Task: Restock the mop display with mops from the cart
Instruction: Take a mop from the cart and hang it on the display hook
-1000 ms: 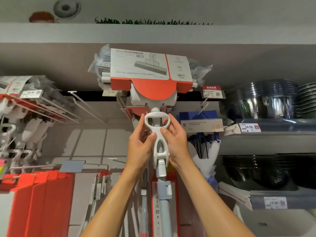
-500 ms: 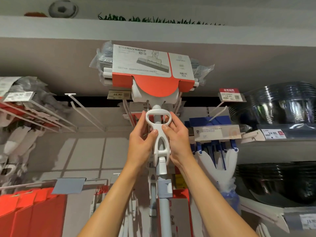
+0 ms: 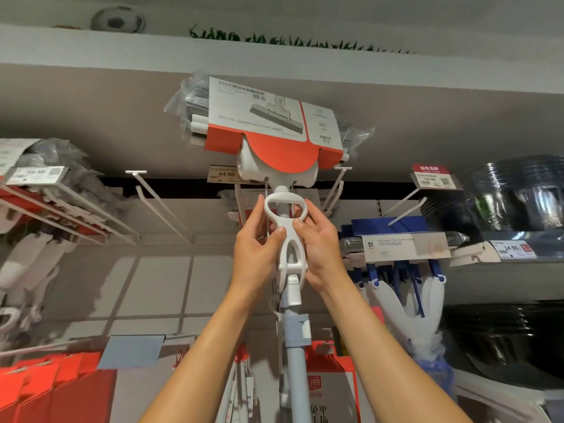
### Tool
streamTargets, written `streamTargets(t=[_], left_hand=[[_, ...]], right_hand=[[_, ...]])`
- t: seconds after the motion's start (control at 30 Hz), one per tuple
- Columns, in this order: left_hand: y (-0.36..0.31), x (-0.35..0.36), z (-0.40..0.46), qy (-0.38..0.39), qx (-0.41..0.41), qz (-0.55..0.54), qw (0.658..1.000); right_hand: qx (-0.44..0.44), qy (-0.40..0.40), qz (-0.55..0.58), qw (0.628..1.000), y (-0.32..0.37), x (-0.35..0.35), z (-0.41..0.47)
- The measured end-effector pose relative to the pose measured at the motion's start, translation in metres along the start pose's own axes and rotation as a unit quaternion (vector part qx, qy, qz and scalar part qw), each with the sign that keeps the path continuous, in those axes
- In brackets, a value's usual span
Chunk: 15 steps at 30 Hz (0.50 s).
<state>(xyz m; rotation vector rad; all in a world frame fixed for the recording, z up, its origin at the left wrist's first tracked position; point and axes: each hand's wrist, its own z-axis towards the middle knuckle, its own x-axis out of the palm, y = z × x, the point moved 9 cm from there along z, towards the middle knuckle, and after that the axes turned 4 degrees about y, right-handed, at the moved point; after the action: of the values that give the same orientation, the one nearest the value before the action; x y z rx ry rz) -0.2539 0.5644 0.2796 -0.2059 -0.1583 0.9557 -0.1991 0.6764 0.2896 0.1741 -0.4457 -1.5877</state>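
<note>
Mop goes up head-first under the top shelf, beside the 44.90 price tag. Left hand and right hand pinch its white wringer handle from both sides. Hanging step, I'd say; next it needs hooking onto a display peg.

Head view, tilted up, close

— What colours does the mop carry?
— A white lever handle over a pale blue pole, and a card sleeve in grey-white and orange-red.
— And the neighbours?
— The folding mop at right is dark blue with white arms; the price tag reads black on tan; the bowls are glossy black.
</note>
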Motion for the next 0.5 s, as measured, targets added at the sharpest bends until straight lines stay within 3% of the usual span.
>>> streamTargets(t=[0.5], left_hand=[[0.016,0.017,0.01,0.008,0.004,0.009,1.0]], right_hand=[[0.046,-0.048,0.079,0.995,-0.018,-0.028,0.004]])
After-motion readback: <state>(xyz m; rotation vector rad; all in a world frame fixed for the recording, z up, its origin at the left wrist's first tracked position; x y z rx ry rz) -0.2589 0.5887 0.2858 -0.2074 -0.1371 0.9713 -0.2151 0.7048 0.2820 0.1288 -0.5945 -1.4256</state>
